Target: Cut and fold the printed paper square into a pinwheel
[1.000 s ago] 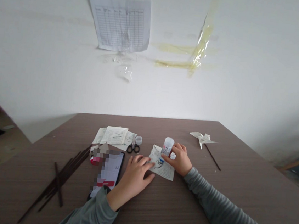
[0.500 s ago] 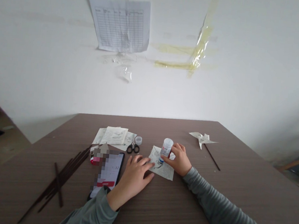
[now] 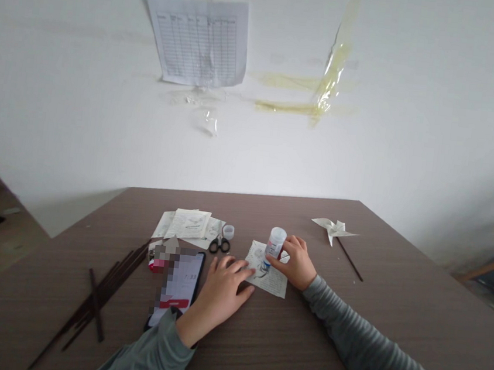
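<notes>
My right hand is closed round a glue stick, a clear and white tube held a little tilted with its lower end against a printed paper square. Part of the square is hidden behind the tube and fingers. My left hand lies spread on the table, its fingertips on the square's left edge. Just beyond that hand are black-handled scissors and a small translucent cap. A paper pinwheel on a dark stick rests at the right.
Paper sheets are piled at the back left. A phone lies beside my left forearm, near a small red and white item. Several dark sticks lie further left. Behind the brown table rises a white wall with a taped sheet.
The glue stick shifts only slightly over the paper square in my right hand. My left hand stays in place. The digits on the phone's screen have changed.
</notes>
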{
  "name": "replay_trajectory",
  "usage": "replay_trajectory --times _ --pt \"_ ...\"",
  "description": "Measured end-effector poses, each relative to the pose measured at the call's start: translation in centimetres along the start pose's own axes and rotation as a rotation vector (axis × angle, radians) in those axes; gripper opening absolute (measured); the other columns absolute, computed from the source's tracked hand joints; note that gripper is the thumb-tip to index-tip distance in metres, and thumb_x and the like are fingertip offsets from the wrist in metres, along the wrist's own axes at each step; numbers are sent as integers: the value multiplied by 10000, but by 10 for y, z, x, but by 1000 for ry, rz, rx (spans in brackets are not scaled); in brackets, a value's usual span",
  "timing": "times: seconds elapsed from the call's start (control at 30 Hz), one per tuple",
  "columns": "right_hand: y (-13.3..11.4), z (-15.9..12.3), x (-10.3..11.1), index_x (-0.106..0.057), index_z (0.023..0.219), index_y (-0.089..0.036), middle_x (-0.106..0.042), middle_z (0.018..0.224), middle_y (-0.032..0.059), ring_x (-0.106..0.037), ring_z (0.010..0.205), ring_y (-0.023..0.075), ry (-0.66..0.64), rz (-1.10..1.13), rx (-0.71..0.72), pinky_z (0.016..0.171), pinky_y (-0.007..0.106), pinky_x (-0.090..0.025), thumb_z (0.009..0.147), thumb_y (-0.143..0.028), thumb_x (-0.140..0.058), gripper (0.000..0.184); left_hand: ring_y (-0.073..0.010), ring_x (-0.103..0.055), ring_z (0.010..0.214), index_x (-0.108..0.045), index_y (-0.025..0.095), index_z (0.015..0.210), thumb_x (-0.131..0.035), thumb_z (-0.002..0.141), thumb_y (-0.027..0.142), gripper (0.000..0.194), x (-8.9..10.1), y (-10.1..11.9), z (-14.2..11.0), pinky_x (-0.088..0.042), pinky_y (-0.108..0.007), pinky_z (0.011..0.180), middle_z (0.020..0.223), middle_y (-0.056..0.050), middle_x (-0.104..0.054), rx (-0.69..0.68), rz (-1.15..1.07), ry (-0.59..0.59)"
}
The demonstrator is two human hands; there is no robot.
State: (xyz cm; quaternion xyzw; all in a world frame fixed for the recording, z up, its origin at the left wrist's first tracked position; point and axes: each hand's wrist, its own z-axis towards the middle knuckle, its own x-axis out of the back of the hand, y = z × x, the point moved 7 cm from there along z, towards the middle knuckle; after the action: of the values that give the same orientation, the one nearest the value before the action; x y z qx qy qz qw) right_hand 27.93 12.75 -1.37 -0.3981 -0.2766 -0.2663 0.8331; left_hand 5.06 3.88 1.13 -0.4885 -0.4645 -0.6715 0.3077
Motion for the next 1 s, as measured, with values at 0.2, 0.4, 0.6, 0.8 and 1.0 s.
replay_trajectory --times 0.2,0.4,0.6,0.8,1.0 --pt "-2 1 0 -785 846 -295 -863 1018 70 -844 1148 399 -16 8 7 1326 715 -586 980 -413 -1044 315 -488 -720 1692 -959 356 1588 -855 1181 284 426 -1 -2 0 -503 -813 1509 1743 -108 -885 -11 -5 7" --pt "-2 2 0 -754 809 -298 -860 1015 67 -851 1128 393 5 20 10 1289 688 -616 958 -390 -1050 344 -488 -737 1650 -968 347 1560 -862 1176 300 402 -3 -4 0 -517 -826 1482 1721 -114 -896 -25 -7 38" --pt "0 1 2 -780 819 -299 -860 1008 68 -829 1109 381 31 3 19 1267 664 -621 968 -408 -1038 317 -485 -719 1664 -954 340 1595 -833 1191 312 422 -4 -4 0 -499 -824 1492 1745 -119 -882 -22 1 15" --pt "-1 0 2 -817 844 -296 -846 979 61 -825 1074 369 24 -23 36 1245 626 -629 954 -393 -1056 280 -492 -737 1640 -964 368 1578 -847 1177 323 420 -5 -6 0 -520 -821 1480 1721 -109 -897 -38 5 32" --pt "-1 1 0 -822 862 -299 -852 1010 62 -837 1096 375 -1 -9 43 1236 633 -647 965 -385 -1045 260 -493 -733 1662 -960 370 1590 -836 1182 308 431 -3 -4 0 -517 -832 1487 1736 -99 -892 -28 15 22"
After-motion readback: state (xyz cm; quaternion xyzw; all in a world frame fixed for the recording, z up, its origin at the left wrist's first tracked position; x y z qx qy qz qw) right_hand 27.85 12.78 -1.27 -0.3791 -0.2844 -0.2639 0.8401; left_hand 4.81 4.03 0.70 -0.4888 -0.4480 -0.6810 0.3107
